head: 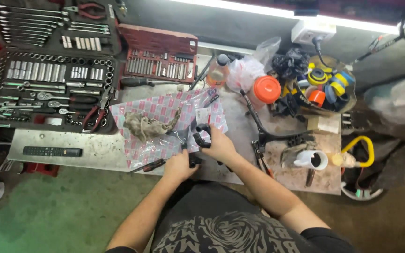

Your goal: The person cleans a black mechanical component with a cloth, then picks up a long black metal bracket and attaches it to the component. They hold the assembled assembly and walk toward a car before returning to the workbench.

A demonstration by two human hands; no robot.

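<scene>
While the person is leaning over the table (94, 150), both hands are working on a curved black rubber hose (201, 133) held just above the printed plastic bag (165, 112) that is lying near the table's front edge. The right hand (220, 144) is gripping the hose at its bend, fingers wrapped closed around it and the open end pointing up and away; the left hand (180, 166) is sitting lower and nearer the body, fingers curled shut on the hose's lower black end, though how exactly they are pinching it is hidden by the knuckles. Both forearms are coming in from below, elbows apart, wrists converging so the hands are nearly touching. To do this handling well, it seems wise that the right hand be keeping the bend steady while the left is doing the finer work, with the piece staying over the bag so that nothing small is rolling off the edge. A dirty rag (144, 124) is lying on the bag just left of the hose, a red-handled screwdriver (153, 165) is resting beside the left hand, and an open socket set (48, 84) is standing well apart at the table's far left.
</scene>
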